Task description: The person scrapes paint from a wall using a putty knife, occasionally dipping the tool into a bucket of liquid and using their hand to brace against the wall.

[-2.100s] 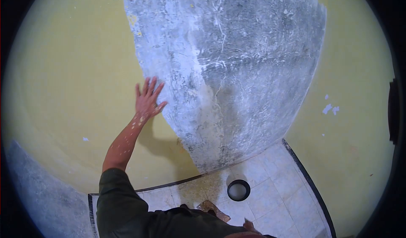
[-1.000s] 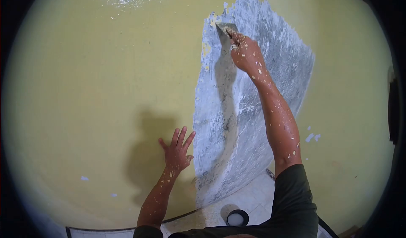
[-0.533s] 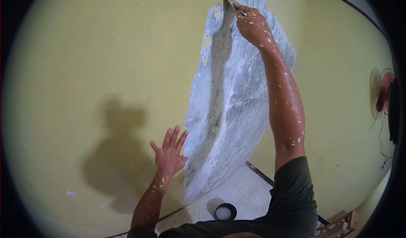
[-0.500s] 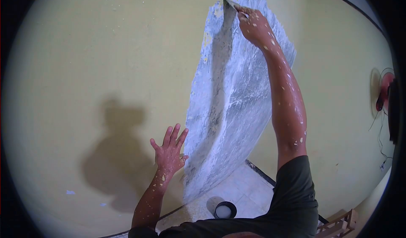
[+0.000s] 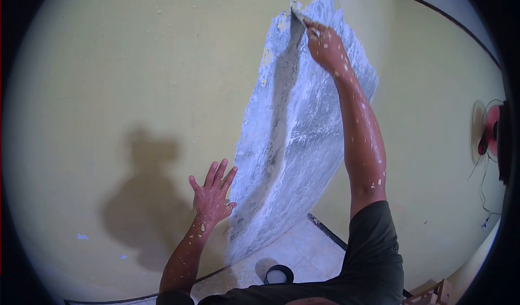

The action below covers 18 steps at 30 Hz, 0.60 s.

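My right hand (image 5: 326,46) is closed around a scraper (image 5: 299,17), its blade at the upper edge of a stripped grey-white patch (image 5: 319,107) on the wall. Flecks of pale paint stick to both forearms. Lower down, my left hand (image 5: 212,199) is spread open against the yellowish wall (image 5: 108,77), its thumb side close to the patch's left edge. Ragged bits of yellow paint remain along the upper left border of the patch.
A dark round container (image 5: 291,273) with something whitish inside stands on the tiled floor (image 5: 319,245) below. At the right are a red fan (image 5: 492,129) with hanging wires and a wooden piece of furniture (image 5: 436,294). Paint chips mark the lower left wall.
The view has shifted slightly, so the patch and wall appear a little lower. My right hand keeps the scraper near the patch's top edge. The left hand stays spread on the wall.
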Motion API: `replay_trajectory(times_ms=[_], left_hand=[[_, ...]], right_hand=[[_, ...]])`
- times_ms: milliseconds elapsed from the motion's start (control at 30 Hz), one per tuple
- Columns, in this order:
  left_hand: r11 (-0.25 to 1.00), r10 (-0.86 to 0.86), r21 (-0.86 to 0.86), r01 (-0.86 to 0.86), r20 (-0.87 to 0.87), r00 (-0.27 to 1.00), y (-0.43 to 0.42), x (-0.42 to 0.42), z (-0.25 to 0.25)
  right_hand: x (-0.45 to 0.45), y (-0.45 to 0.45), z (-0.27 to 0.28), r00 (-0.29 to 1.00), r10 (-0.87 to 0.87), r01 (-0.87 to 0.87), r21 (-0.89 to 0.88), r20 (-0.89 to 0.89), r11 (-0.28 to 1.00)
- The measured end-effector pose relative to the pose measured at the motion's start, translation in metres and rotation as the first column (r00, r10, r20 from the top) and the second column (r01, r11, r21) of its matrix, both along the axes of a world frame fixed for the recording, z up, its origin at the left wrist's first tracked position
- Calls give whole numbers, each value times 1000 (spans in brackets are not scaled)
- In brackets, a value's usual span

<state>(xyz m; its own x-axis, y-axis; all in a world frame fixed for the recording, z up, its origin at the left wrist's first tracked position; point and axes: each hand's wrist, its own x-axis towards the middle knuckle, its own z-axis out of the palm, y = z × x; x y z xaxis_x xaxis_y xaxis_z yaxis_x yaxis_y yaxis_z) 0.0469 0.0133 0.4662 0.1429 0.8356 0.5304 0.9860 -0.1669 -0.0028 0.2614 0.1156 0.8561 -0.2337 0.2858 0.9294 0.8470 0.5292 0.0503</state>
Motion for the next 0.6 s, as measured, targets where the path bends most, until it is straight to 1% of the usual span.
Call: replay_trajectory(times_ms=[33, 67, 100, 167, 200, 233, 300, 367, 433, 500, 533, 567, 600], left_hand=[[1000, 18, 8, -18, -8, 1000, 0, 2, 0], [999, 32, 8, -32, -23, 999, -3, 2, -3], [999, 32, 2, -32, -27, 999, -2, 3, -3], [999, 33, -4, -33, -13, 999, -3, 2, -3], [999, 35, 0, -35, -12, 999, -4, 2, -4], [1000, 26, 2, -26, -9, 1000, -3, 2, -5], [1000, 28, 10, -28, 1, 1000, -3, 0, -3], [999, 35, 25, -34, -15, 999, -4, 2, -4], [999, 50, 15, -49, -17, 999, -1, 2, -1], [999, 50, 0, -50, -21, 999, -5, 3, -6], [999, 47, 13, -46, -25, 999, -3, 3, -6], [999, 47, 26, -46, -27, 999, -3, 2, -5], [998, 54, 32, -53, -21, 998, -3, 2, -5]], right_hand=[[5, 4, 3, 999, 2, -3, 21, 46, 1000], [-6, -19, 7, 991, 41, -64, -178, -131, 982], [-2, -19, 3, 990, 40, -65, -184, -135, 981], [6, -20, -7, 998, -10, -3, -188, -64, 982], [13, -16, -20, 997, -4, 7, -35, 82, 999], [8, -17, -29, 999, -42, 41, -91, -12, 995], [7, 1, -23, 992, 40, -50, -85, -118, 995], [-2, -3, 7, 991, 52, -65, -101, -124, 993], [0, -3, 9, 988, 54, -72, -128, -141, 989], [15, -1, -3, 999, -6, 7, -42, 36, 999], [33, 43, -12, 966, -120, 83, 165, 230, 983], [21, 5, -28, 992, 44, -43, -6, 117, 999], [11, -1, -25, 999, 41, -40, -47, 24, 998]])
